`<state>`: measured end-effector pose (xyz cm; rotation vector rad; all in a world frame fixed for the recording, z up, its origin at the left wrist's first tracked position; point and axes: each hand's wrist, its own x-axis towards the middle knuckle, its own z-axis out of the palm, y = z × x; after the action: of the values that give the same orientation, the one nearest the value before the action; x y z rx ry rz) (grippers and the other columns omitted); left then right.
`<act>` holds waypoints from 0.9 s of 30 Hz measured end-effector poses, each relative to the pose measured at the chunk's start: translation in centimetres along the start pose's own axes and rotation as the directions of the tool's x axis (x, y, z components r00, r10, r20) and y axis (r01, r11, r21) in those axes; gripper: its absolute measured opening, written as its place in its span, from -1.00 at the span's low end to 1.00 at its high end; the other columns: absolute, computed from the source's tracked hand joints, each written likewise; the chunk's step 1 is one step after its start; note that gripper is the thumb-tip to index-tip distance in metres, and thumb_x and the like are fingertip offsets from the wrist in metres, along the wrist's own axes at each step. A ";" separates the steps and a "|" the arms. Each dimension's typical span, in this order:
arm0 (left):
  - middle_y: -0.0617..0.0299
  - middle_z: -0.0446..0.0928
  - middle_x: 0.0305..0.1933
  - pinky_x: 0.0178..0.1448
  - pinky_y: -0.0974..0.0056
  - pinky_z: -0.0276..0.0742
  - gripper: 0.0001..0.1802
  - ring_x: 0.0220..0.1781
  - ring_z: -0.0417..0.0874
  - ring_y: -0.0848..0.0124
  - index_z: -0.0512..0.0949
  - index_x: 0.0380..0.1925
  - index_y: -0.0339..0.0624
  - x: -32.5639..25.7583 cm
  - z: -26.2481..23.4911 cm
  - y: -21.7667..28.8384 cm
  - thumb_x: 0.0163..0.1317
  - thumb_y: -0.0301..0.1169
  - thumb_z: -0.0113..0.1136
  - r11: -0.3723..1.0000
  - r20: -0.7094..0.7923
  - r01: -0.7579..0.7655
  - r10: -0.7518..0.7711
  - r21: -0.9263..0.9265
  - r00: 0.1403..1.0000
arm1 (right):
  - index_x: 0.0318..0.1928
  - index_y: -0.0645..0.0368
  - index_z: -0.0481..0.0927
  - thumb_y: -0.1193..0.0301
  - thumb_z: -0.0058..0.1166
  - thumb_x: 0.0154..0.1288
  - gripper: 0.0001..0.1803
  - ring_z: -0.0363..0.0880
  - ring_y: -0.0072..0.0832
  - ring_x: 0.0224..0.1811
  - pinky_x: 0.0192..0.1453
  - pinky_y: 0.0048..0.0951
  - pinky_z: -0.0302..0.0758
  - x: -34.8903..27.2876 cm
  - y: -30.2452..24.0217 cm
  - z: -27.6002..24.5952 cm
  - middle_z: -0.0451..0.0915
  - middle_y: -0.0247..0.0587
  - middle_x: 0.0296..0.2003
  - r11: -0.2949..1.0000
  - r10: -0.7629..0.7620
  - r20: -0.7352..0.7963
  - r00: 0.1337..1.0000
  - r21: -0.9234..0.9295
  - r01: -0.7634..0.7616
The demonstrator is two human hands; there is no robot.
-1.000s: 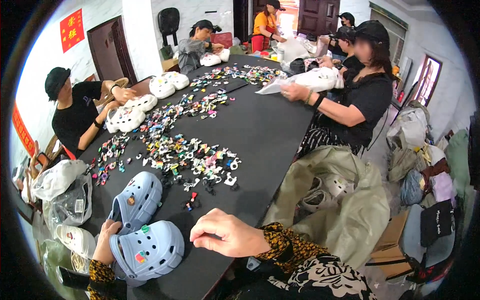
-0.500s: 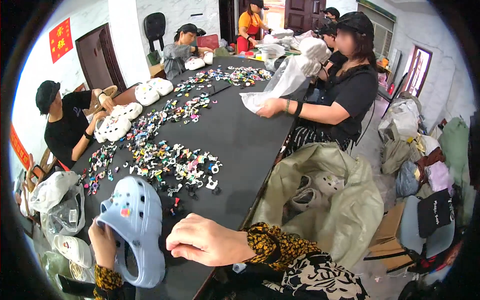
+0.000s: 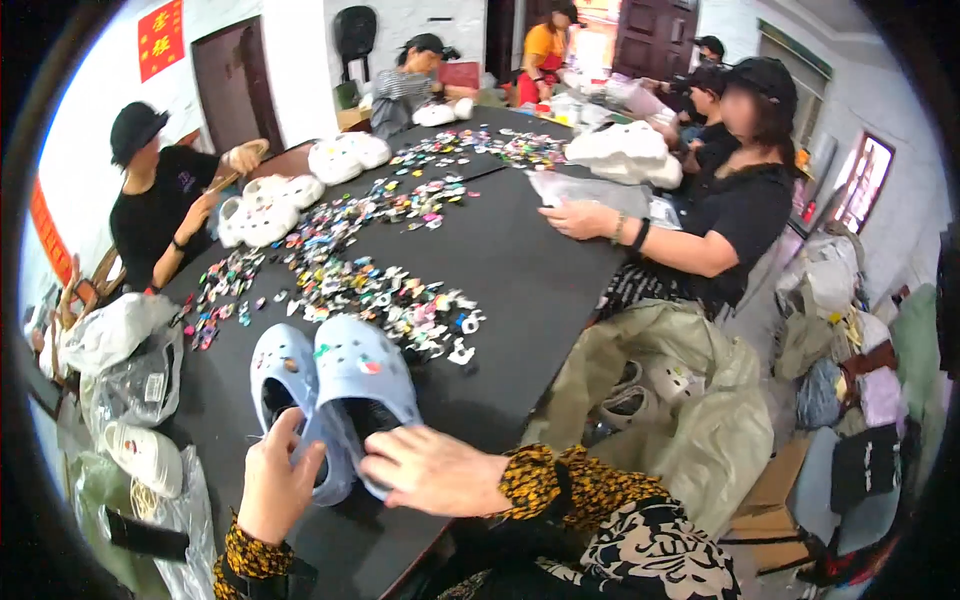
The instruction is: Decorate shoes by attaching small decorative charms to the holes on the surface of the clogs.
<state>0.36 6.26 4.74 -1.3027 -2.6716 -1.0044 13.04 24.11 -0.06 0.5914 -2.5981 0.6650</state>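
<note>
Two light blue clogs with holes and small coloured charms are side by side over the black table [image 3: 520,270], toes pointing away from me. My left hand [image 3: 279,482] grips the left clog [image 3: 278,355] at its heel opening, thumb and fingers closed around the edge. My right hand [image 3: 437,468] holds the right clog [image 3: 382,378] by its near side, its fingers curled at the opening and partly hidden. Just beyond the toes lies a spread of small colourful shoe charms [image 3: 385,300].
An open greenish sack [image 3: 720,430] with clogs inside stands at my right. Clear plastic bags [image 3: 130,385] and a white clog [image 3: 145,458] lie at the left. A person across holds white clogs [image 3: 265,213]; another at right handles a plastic bag [image 3: 590,188].
My right hand, earlier apart from the clogs, has moved left onto the right one. The clogs have turned toes-away and now show side by side. The view has shifted slightly.
</note>
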 end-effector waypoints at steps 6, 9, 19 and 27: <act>-0.09 0.54 -0.39 -0.28 0.11 0.52 -0.59 -0.34 0.62 0.02 0.43 -0.08 -0.36 -2.1 -0.6 1.4 0.08 -0.40 0.25 0.984 0.088 -0.151 0.159 -0.098 0.983 | 0.01 0.25 0.41 0.23 0.15 0.14 -0.51 0.40 -0.12 0.04 0.10 -0.20 0.35 -0.4 1.2 -1.5 0.38 0.00 0.01 0.996 0.071 0.091 0.993 -0.059 -0.066; -0.06 0.51 -0.36 -0.24 0.10 0.49 -0.50 -0.35 0.58 0.05 0.37 -0.02 -0.37 -3.7 -1.2 1.9 0.05 -0.36 0.26 0.939 0.146 -0.318 0.300 0.130 0.943 | 0.01 0.22 0.42 0.26 0.16 0.15 -0.54 0.39 -0.13 0.04 0.10 -0.21 0.34 1.1 0.7 -2.1 0.38 -0.01 0.02 0.997 0.068 0.115 0.991 -0.039 -0.064; -0.12 0.53 -0.09 -0.19 0.21 0.56 -0.57 -0.27 0.64 0.12 0.46 -0.02 -0.32 -6.2 -6.1 1.0 0.06 -0.52 0.23 0.973 -0.008 -0.228 0.229 0.015 0.974 | 0.26 0.26 0.20 0.10 0.16 0.10 -0.20 0.43 -0.26 -0.12 -0.01 -0.27 0.31 2.4 -1.1 -1.9 0.43 -0.15 -0.16 0.990 0.055 0.302 0.952 -0.143 -0.012; -0.11 0.52 -0.12 -0.12 0.14 0.51 -0.71 -0.16 0.58 -0.01 0.50 -0.16 -0.37 -4.2 -3.9 -4.7 0.18 -0.39 0.17 0.993 -0.101 -0.085 0.076 -0.083 0.992 | 0.26 0.06 0.28 0.03 0.01 0.22 -0.34 0.49 -0.02 -0.10 -0.04 -0.16 0.46 6.3 0.1 -1.1 0.45 0.11 -0.16 0.974 0.102 0.208 0.973 -0.219 -0.056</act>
<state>-1.25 -0.97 4.12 -1.3274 -2.5096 -1.1549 8.05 22.87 3.78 0.5206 -2.8626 0.3554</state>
